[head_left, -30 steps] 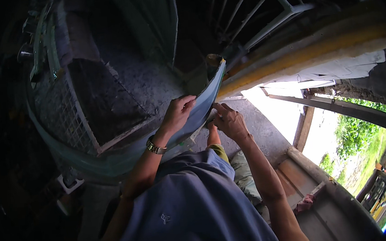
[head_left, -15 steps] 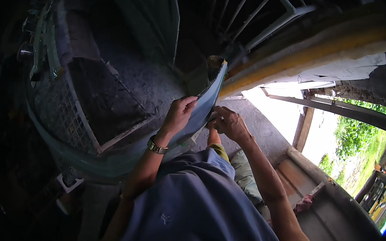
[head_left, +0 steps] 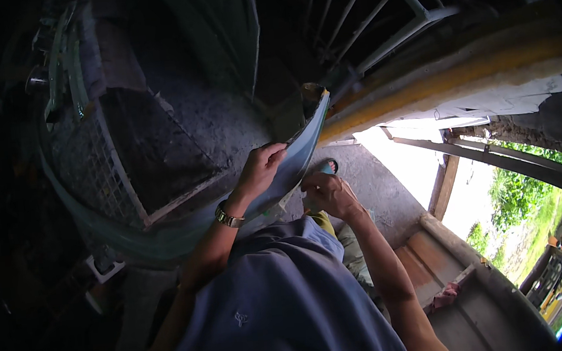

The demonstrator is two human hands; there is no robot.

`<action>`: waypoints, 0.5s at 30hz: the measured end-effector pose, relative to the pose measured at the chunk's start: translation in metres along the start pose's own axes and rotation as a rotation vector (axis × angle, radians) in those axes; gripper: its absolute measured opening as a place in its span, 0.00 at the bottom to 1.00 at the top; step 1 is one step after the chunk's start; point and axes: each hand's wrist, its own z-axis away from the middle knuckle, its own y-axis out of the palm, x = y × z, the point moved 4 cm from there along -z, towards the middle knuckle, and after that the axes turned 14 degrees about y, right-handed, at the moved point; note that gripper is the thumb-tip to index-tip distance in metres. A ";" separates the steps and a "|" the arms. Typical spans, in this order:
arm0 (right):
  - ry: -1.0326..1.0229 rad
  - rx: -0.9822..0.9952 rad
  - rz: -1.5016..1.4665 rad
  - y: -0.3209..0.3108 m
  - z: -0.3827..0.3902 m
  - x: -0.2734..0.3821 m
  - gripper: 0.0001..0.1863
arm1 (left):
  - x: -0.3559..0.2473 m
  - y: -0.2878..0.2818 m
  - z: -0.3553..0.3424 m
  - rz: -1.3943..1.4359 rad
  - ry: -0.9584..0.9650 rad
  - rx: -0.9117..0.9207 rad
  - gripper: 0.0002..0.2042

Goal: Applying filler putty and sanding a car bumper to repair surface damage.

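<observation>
I hold a thin, pale blue-grey sheet (head_left: 305, 143) that bends up toward a dark wall. My left hand (head_left: 260, 170), with a metal watch on its wrist, grips the sheet's near edge, with its fingers curled over the top. My right hand (head_left: 329, 194) grips the same sheet just below and to the right, with its fingers closed on the lower edge. The sheet's far end curves away to the left, around a white wire mesh panel (head_left: 103, 171). My blue shirt (head_left: 279, 309) fills the bottom of the view.
White metal bars (head_left: 380, 13) stand above the sheet. A yellow-painted beam (head_left: 460, 79) runs to the right over a bright doorway with a wooden frame (head_left: 445, 184). Greenery (head_left: 523, 188) lies outside. The grey concrete floor (head_left: 382, 187) is below my hands.
My right hand has slid slightly lower along the sheet's edge. The sheet and my left hand have barely moved.
</observation>
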 end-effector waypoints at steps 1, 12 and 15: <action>-0.018 0.010 0.048 0.002 0.005 0.001 0.15 | 0.000 0.000 0.001 0.000 0.001 0.003 0.12; 0.014 -0.682 -0.273 -0.039 -0.030 0.002 0.12 | -0.005 -0.004 0.001 -0.051 0.030 -0.005 0.10; -0.003 -0.632 -0.306 -0.014 -0.035 -0.009 0.12 | -0.001 -0.002 0.003 -0.063 0.070 -0.055 0.10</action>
